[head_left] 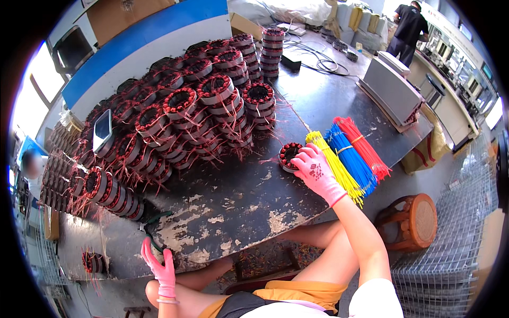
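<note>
My right hand [318, 170], in a pink glove, rests with its fingers curled over the right edge of a wound motor stator [288, 155] with red windings, which lies alone on the dark table. Close by on its right lie a yellow wire bundle [335, 165], a blue wire bundle [351, 159] and a red wire bundle [363, 147]. At the table's near edge, my left hand [159, 269] in a matching glove is open, thumb and fingers apart. Just above it are pliers [152, 233] with dark green handles; a gap between them and the fingers is hard to judge.
Tall piles of stators [180, 116] fill the table's left and back. A phone-like device [103, 127] leans among them. A grey box [391, 90] stands far right, a wooden stool [411, 222] below the right edge. A person [409, 32] works at machines behind.
</note>
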Action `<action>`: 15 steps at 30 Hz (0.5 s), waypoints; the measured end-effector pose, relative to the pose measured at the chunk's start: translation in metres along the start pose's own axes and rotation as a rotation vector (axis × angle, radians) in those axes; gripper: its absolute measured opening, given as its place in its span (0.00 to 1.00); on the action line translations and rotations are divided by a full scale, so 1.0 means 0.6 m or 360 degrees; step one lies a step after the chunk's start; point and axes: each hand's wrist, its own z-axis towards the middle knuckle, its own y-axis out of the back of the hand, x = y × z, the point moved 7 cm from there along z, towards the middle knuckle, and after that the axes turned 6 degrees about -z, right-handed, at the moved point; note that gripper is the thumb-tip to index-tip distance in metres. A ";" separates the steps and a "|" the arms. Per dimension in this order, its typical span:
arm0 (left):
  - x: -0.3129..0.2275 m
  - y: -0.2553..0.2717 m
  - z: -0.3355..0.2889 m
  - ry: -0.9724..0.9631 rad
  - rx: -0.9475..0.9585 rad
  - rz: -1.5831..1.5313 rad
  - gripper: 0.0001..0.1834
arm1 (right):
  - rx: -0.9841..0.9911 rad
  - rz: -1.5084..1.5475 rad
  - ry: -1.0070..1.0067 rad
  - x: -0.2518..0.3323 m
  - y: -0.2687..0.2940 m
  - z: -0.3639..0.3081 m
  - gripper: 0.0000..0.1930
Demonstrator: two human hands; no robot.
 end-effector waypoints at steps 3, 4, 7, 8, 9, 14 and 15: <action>-0.070 0.018 -0.018 -0.0289 -0.0030 0.0097 0.37 | 0.0039 0.0247 0.0022 0.080 0.033 0.022 0.22; -0.120 0.012 -0.027 -0.0420 0.0000 0.0102 0.37 | 0.0020 0.0411 0.0115 0.129 0.054 0.031 0.21; -0.286 -0.039 -0.030 -0.0865 0.0338 -0.0184 0.38 | -0.0228 0.0708 0.0356 0.275 0.120 0.035 0.14; -0.321 -0.060 -0.030 -0.0951 0.0408 -0.0191 0.38 | -0.0128 0.0702 0.0424 0.323 0.099 0.032 0.13; -0.351 -0.084 -0.032 -0.1043 0.0482 -0.0226 0.39 | -0.0014 0.0675 0.0477 0.358 0.073 0.023 0.13; -0.314 -0.153 -0.029 -0.0753 0.0334 -0.0291 0.42 | -0.0069 0.1450 0.0344 0.385 0.022 0.035 0.12; -0.291 -0.154 -0.032 -0.0662 0.0294 -0.0249 0.42 | -0.0063 0.1654 0.0397 0.375 0.022 0.048 0.13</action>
